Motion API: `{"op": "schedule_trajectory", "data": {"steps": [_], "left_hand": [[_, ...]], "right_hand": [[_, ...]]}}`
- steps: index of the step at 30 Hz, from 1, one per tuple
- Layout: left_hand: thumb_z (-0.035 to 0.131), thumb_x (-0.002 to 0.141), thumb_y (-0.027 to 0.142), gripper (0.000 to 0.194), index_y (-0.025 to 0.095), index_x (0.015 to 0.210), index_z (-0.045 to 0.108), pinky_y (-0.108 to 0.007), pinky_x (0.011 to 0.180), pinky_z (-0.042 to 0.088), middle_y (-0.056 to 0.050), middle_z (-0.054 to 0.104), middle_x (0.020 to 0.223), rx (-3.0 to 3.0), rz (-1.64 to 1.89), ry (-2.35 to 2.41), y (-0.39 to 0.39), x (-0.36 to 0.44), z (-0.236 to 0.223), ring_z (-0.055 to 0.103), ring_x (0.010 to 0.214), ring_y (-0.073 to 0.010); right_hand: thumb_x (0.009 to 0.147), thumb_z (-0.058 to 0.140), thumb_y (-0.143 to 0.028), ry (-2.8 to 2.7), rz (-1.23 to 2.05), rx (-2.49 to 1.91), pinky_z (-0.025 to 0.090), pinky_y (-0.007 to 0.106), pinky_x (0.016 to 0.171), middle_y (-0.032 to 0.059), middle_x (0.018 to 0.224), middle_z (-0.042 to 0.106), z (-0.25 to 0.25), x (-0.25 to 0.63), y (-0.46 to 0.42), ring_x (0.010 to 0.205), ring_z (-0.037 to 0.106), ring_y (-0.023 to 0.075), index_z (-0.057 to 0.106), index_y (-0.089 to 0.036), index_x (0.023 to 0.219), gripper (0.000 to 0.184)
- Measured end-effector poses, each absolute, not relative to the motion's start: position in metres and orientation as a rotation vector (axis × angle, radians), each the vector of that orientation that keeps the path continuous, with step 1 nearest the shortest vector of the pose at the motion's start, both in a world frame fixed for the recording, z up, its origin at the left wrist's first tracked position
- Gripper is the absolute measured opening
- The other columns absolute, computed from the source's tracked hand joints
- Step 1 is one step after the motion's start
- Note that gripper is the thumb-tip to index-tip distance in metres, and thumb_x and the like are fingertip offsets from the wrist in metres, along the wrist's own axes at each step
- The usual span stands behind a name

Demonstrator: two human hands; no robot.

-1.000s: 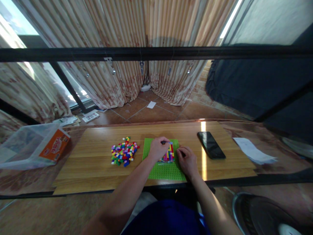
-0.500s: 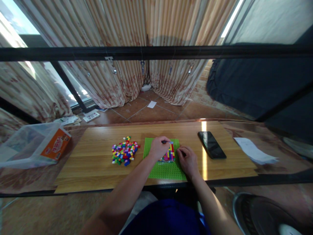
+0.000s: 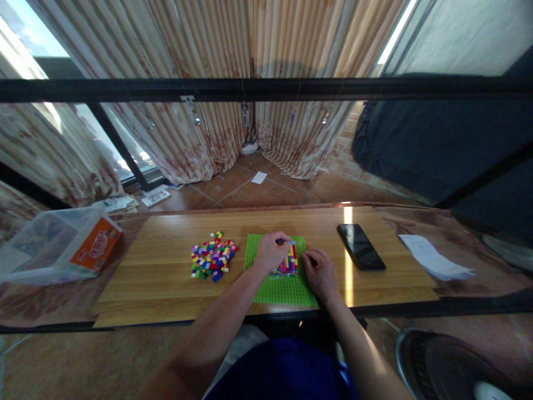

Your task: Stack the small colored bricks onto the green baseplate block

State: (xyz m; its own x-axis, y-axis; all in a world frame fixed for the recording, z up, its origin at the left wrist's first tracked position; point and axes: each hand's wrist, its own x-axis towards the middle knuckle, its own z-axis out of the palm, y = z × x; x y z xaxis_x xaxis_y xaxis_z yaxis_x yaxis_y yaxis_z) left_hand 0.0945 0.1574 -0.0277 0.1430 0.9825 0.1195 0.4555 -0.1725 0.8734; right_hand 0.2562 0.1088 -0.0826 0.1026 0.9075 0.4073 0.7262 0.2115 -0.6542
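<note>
A green studded baseplate [image 3: 287, 291] lies flat on the wooden table. On it stands a low block of multicoloured toy bricks [image 3: 292, 262] in red, yellow, purple and blue, partly covered from the left. My left hand [image 3: 270, 253] reaches over that block with its fingers closed at the far side; a small dark patch shows by the fingertips, too small to name. Along the baseplate's right edge rests my right hand [image 3: 321, 273], its fingers curled together close to the bricks. Whatever may be in it is hidden.
To the left is a pile of loose toy bricks [image 3: 213, 258]. A black phone [image 3: 361, 247] lies on the right of the table [image 3: 166, 300]. Beyond the ends are a clear plastic bin [image 3: 45, 244] and white papers [image 3: 435, 258]. A dark bar [image 3: 266, 90] crosses above.
</note>
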Motion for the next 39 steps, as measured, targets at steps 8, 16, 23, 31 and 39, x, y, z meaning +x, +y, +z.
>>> {"op": "schedule_trajectory", "data": {"steps": [8, 16, 23, 31, 39], "left_hand": [[0.056, 0.075, 0.014, 0.018, 0.017, 0.080, 0.073, -0.024, 0.065, 0.046, -0.001, 0.070, 0.071, 1.743, 0.952, 1.409, 0.156, 0.094, -0.027, 0.060, 0.066, -0.0130], [0.055, 0.076, 0.012, 0.017, 0.019, 0.080, 0.070, -0.031, 0.083, 0.047, -0.003, 0.071, 0.083, 1.954, 0.989, 1.464, 0.154, 0.097, -0.030, 0.062, 0.082, -0.0170], [0.054, 0.079, 0.013, 0.017, 0.018, 0.088, 0.067, -0.035, 0.092, 0.044, -0.005, 0.069, 0.093, 2.082, 1.124, 1.452, 0.141, 0.094, -0.025, 0.058, 0.094, -0.0200], [0.054, 0.084, 0.018, 0.019, 0.021, 0.098, 0.066, -0.037, 0.094, 0.043, -0.006, 0.067, 0.104, 2.087, 1.168, 1.571, 0.089, 0.036, -0.032, 0.058, 0.101, -0.0206], [0.054, 0.083, 0.020, 0.014, 0.023, 0.091, 0.066, -0.037, 0.089, 0.044, -0.005, 0.068, 0.097, 2.071, 0.951, 2.047, 0.048, -0.067, -0.050, 0.060, 0.095, -0.0221]], "right_hand": [[0.088, 0.049, -0.033, -1.656, 0.281, -1.561, 0.047, 0.033, 0.076, 0.0083, 0.089, 0.067, -0.081, 0.255, 0.109, 0.084, 0.060, 0.0202, 0.067, -0.019, 0.078, 0.026], [0.088, 0.048, -0.033, -1.657, 0.275, -1.561, 0.046, 0.033, 0.075, 0.0077, 0.088, 0.067, -0.078, 0.254, 0.107, 0.083, 0.060, 0.0196, 0.067, -0.019, 0.079, 0.025], [0.089, 0.048, -0.035, -1.700, 0.247, -1.554, 0.046, 0.033, 0.074, 0.0084, 0.088, 0.067, -0.079, 0.257, 0.107, 0.082, 0.060, 0.0198, 0.067, -0.018, 0.078, 0.027], [0.088, 0.049, -0.042, -1.693, 0.221, -1.572, 0.047, 0.034, 0.073, 0.0089, 0.089, 0.068, -0.086, 0.261, 0.107, 0.082, 0.061, 0.0215, 0.068, -0.019, 0.078, 0.031], [0.088, 0.050, -0.040, -1.701, 0.204, -1.580, 0.047, 0.033, 0.069, 0.0091, 0.090, 0.068, -0.086, 0.262, 0.106, 0.082, 0.061, 0.0213, 0.069, -0.018, 0.081, 0.030]]}}
